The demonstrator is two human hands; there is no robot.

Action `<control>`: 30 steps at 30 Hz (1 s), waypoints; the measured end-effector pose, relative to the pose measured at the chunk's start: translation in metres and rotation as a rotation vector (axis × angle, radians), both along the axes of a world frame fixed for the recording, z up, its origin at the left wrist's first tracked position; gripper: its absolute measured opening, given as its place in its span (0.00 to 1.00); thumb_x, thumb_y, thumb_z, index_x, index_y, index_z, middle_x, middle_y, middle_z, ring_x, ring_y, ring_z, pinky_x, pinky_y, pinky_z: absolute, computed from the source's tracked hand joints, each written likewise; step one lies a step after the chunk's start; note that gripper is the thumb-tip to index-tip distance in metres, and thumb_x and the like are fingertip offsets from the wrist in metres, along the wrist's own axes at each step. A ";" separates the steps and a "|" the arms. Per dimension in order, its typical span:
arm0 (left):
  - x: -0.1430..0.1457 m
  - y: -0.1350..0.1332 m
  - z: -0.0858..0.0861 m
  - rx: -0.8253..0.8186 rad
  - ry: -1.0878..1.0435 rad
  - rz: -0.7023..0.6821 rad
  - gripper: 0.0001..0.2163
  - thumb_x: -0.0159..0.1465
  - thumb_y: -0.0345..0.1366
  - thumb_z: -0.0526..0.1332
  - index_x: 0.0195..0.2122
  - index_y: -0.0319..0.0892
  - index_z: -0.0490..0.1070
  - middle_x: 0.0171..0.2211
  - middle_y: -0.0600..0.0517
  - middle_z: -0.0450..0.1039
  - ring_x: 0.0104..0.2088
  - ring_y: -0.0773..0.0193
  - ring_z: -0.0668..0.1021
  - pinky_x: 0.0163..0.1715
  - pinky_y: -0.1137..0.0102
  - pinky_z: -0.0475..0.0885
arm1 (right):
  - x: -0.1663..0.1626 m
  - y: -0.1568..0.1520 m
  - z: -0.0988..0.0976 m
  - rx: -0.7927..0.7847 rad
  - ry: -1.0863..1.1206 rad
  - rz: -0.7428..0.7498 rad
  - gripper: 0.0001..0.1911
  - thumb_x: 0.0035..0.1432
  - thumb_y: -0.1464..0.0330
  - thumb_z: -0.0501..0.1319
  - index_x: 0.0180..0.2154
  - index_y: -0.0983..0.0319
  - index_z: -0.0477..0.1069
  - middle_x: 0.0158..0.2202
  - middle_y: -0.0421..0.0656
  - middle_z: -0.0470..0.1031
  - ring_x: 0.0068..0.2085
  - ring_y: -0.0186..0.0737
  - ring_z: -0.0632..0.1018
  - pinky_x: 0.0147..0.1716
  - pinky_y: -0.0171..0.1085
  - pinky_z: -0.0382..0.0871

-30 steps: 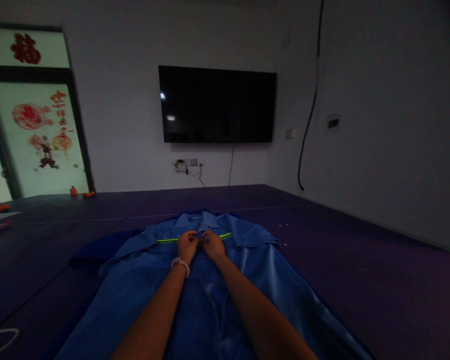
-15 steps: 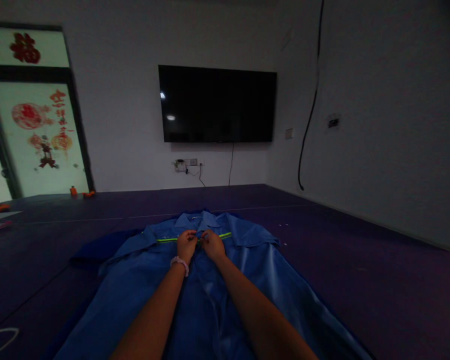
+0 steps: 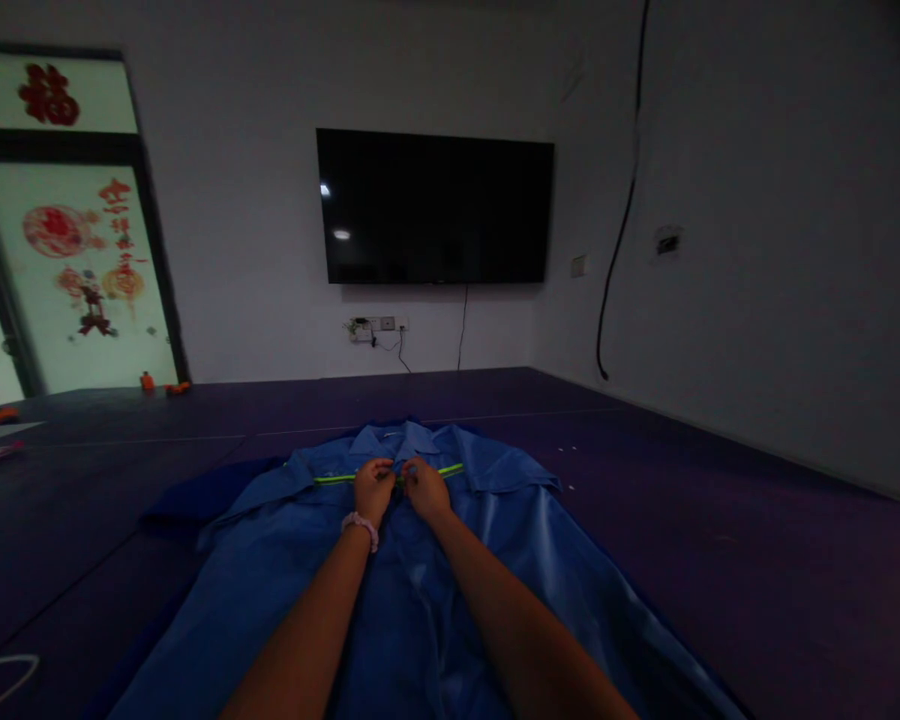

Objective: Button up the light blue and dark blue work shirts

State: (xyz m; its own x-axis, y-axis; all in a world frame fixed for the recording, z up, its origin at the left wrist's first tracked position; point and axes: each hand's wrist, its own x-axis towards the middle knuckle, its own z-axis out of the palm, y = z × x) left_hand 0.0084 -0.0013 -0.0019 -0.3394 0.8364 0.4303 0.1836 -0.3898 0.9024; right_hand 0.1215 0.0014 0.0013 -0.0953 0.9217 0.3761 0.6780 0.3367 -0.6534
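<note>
Purple surface [image 3: 720,540] beneath a spread blue shirt [image 3: 540,560]; just below its collar [image 3: 421,440], left hand [image 3: 375,492] and right hand [image 3: 427,488] pinch the shirt front, fabric extending beneath both.

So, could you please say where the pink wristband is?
In the head view, the pink wristband circles the wrist just behind the left hand, over the blue shirt.

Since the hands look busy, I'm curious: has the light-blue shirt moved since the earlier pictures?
No, not visibly: judged against the television, the light-blue shirt lies in the same place, shifted neither left nor right.
</note>
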 end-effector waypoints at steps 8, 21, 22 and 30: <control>0.001 0.000 0.001 0.016 0.015 -0.008 0.11 0.47 0.26 0.59 0.32 0.37 0.73 0.25 0.51 0.74 0.27 0.65 0.77 0.30 0.73 0.70 | 0.000 -0.004 0.003 0.012 -0.018 -0.009 0.11 0.58 0.71 0.53 0.43 0.59 0.68 0.28 0.40 0.74 0.31 0.35 0.74 0.29 0.30 0.58; 0.002 -0.002 0.003 0.017 0.090 0.015 0.09 0.47 0.25 0.59 0.30 0.38 0.73 0.24 0.52 0.74 0.27 0.65 0.76 0.31 0.72 0.69 | -0.001 -0.005 0.005 0.016 -0.065 -0.062 0.09 0.57 0.72 0.55 0.40 0.61 0.69 0.31 0.43 0.75 0.32 0.36 0.74 0.27 0.31 0.56; 0.002 -0.002 0.003 0.017 0.097 0.022 0.09 0.47 0.25 0.58 0.30 0.38 0.73 0.24 0.52 0.74 0.27 0.65 0.76 0.32 0.72 0.69 | -0.001 -0.005 0.005 0.017 -0.066 -0.062 0.08 0.57 0.72 0.55 0.40 0.61 0.69 0.31 0.43 0.75 0.32 0.36 0.74 0.27 0.31 0.56; 0.002 -0.003 0.004 -0.004 0.153 0.068 0.08 0.48 0.26 0.59 0.28 0.39 0.74 0.27 0.50 0.75 0.30 0.64 0.76 0.35 0.70 0.69 | -0.002 -0.004 0.004 0.013 -0.060 -0.059 0.08 0.57 0.71 0.55 0.40 0.61 0.69 0.30 0.43 0.75 0.33 0.36 0.75 0.27 0.31 0.57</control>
